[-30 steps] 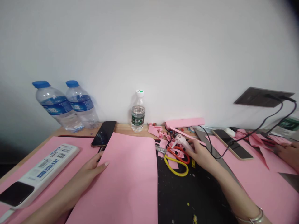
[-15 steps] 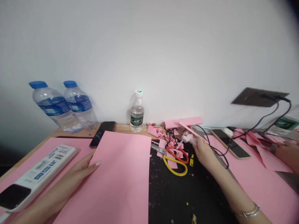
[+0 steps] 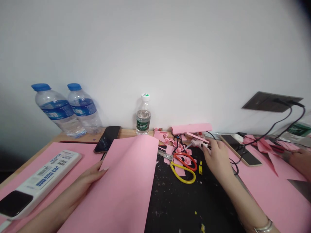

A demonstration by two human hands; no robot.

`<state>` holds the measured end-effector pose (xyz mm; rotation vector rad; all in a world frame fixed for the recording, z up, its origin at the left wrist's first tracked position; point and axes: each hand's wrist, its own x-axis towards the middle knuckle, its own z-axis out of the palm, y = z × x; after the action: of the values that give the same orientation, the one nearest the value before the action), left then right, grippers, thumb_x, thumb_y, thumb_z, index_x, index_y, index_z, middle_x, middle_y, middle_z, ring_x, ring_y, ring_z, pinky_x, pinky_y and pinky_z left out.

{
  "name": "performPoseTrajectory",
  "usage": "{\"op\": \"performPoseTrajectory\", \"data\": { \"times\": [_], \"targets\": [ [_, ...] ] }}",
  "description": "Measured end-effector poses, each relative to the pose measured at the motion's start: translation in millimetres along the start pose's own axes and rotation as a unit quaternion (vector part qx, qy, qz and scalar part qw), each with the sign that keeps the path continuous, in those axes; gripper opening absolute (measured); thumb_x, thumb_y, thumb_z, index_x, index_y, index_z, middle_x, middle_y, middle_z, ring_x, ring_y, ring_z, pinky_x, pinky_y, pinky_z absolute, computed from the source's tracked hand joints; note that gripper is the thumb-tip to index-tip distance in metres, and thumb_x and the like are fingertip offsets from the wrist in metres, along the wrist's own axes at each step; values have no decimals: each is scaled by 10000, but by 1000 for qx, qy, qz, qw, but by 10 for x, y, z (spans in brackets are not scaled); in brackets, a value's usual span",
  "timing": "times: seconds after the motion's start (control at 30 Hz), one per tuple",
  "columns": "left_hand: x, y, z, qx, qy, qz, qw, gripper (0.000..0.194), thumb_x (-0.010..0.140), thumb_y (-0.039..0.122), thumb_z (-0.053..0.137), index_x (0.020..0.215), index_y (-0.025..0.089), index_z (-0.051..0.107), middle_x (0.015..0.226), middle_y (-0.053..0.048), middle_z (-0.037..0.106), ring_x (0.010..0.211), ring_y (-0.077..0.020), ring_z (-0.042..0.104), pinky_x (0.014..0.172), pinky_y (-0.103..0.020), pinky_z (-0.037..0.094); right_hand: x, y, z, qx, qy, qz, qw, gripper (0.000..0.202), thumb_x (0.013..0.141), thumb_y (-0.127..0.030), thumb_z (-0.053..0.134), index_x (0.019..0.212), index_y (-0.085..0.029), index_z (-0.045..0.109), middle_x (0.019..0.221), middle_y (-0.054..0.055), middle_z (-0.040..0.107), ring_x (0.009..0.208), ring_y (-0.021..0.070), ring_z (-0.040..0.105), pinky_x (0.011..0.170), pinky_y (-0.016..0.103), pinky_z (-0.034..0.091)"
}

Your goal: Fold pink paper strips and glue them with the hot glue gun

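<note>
Paper (image 3: 121, 181), big and pink, seems light and bendy, best held by its edge, where the left hand (image 3: 91, 174) pinches it, left of red-and-yellow-handled metal scissors (image 3: 173, 158), while right of them the right hand (image 3: 218, 157) bends at a pale plastic glue gun (image 3: 196, 142), grip hard to tell.

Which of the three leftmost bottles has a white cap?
The green-labelled bottle behind the sheet in the left hand; the two blue-labelled bottles have blue caps.

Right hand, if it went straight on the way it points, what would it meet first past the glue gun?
The right hand would probably meet the thin pink strip just past the glue gun, then the folded pink paper by the wall, though depth is unclear.
</note>
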<state>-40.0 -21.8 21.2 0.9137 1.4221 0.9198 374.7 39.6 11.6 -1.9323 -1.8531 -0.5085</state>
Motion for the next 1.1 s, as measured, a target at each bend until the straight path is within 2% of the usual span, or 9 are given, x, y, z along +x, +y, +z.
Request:
{"op": "performPoseTrajectory", "data": {
  "times": [0.07, 0.17, 0.3, 0.5, 0.63, 0.83, 1.0, 1.07, 1.1],
  "targets": [
    [55, 11, -5, -7, 7, -26, 1000, 434, 641, 443, 709, 1052, 325, 638, 1216, 38, 644, 1301, -285, 405, 956, -340, 512, -18, -119, -122, 64, 15, -6, 998, 218, 868, -274, 444, 1047, -171, 517, 995, 153, 599, 937, 306, 567, 765, 396, 449],
    [102, 30, 11, -1, 7, 23, 1000, 490, 678, 405, 712, 1143, 323, 579, 1300, 41, 586, 1266, -284, 461, 951, -331, 511, -128, -274, -213, 122, -127, 28, 984, 145, 862, -337, 474, 939, -215, 494, 788, 54, 607, 688, 230, 596, 571, 311, 421],
    [119, -45, 1, 58, 18, 54, 997, 493, 737, 409, 674, 1198, 293, 542, 1272, -8, 609, 1201, -296, 533, 907, -344, 534, -346, -353, -180, 122, -252, 45, 959, 187, 773, -348, 579, 861, -225, 469, 773, 37, 616, 657, 223, 601, 538, 288, 380],
    [157, -136, -16, 82, 24, 57, 995, 575, 784, 464, 622, 1287, 220, 491, 1232, -62, 635, 1106, -310, 600, 845, -354, 555, -434, -392, -176, 312, -260, 139, 903, 286, 699, -215, 564, 920, -233, 384, 712, -22, 540, 590, 173, 549, 536, 271, 408],
    [167, -161, -33, 74, -2, 43, 996, 559, 820, 457, 604, 1323, 271, 447, 1277, -40, 605, 1150, -279, 574, 858, -322, 548, -443, -431, -274, 405, -252, 105, 873, 217, 731, -194, 537, 855, -246, 366, 712, -45, 476, 600, 140, 490, 552, 249, 406],
    [184, -230, -78, 80, 41, 25, 996, 640, 795, 471, 639, 1359, 257, 424, 1377, -74, 511, 1269, -327, 450, 891, -369, 533, -500, -432, -357, 405, -336, 94, 845, 243, 749, -161, 561, 750, -239, 331, 667, -67, 487, 563, 104, 435, 508, 211, 346],
    [127, -109, -11, 30, 52, 40, 997, 578, 797, 443, 631, 1326, 285, 459, 1340, -23, 554, 1182, -302, 544, 864, -348, 546, -540, -446, -354, 391, -479, 122, 777, 152, 807, -210, 493, 762, -241, 351, 525, -92, 495, 391, 86, 387, 388, 197, 272],
    [112, -71, 9, 17, 43, 45, 998, 518, 805, 436, 619, 1287, 295, 492, 1296, -4, 592, 1122, -283, 591, 857, -336, 548, -513, -436, -338, 351, -494, 98, 790, 109, 842, -248, 452, 748, -232, 400, 468, -85, 484, 363, 96, 396, 391, 208, 282],
    [114, -67, 10, 16, 36, 46, 998, 504, 805, 435, 616, 1274, 289, 502, 1286, -8, 600, 1120, -286, 591, 859, -340, 546, -485, -426, -324, 326, -463, 83, 820, 125, 854, -263, 442, 735, -228, 422, 467, -76, 478, 380, 105, 422, 411, 217, 306]
  ]
}}
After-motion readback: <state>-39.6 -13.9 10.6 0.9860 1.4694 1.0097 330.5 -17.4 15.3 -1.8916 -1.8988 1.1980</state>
